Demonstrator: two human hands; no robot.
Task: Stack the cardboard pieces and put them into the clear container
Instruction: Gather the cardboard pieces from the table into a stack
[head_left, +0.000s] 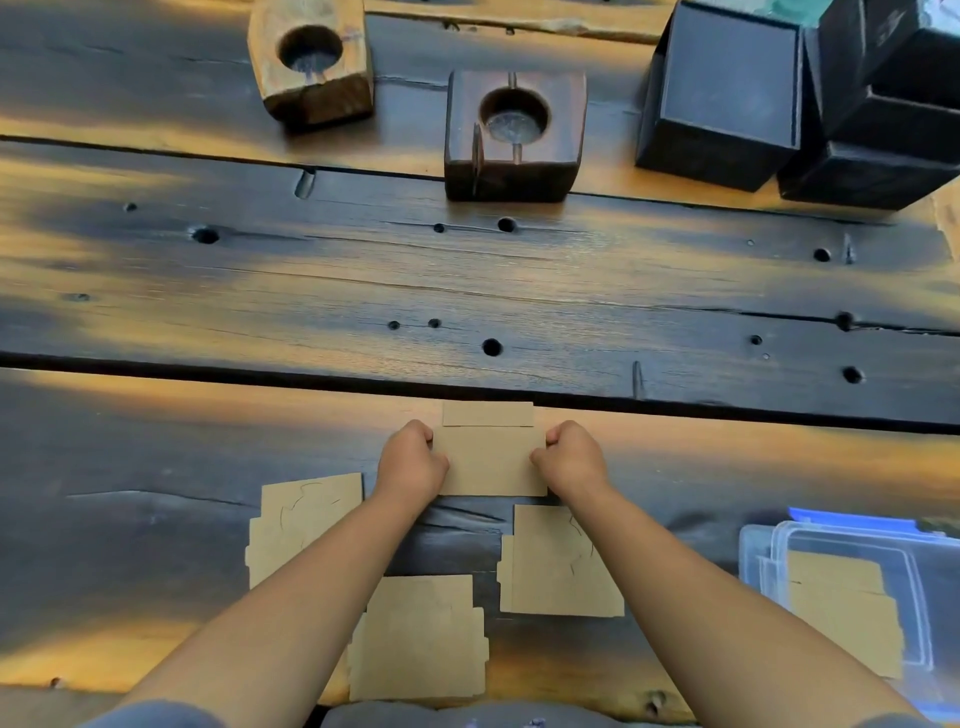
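Both hands grip one brown cardboard piece (490, 461) just above the table: my left hand (413, 461) pinches its left edge, my right hand (570, 457) its right edge. A narrow cardboard strip (487, 413) lies flat right behind it. Three more cardboard pieces lie nearer to me: one at the left (304, 519), one in the middle (421, 636), one at the right (558, 561). The clear container (763, 558) sits at the lower right with cardboard (847, 613) inside it.
The table (467, 291) is dark scorched wood planks with holes and gaps. Two wooden blocks with round recesses (311, 62) (514, 135) stand at the back. Black boxes (727, 98) are stacked at the back right. A blue lid edge (852, 518) shows behind the container.
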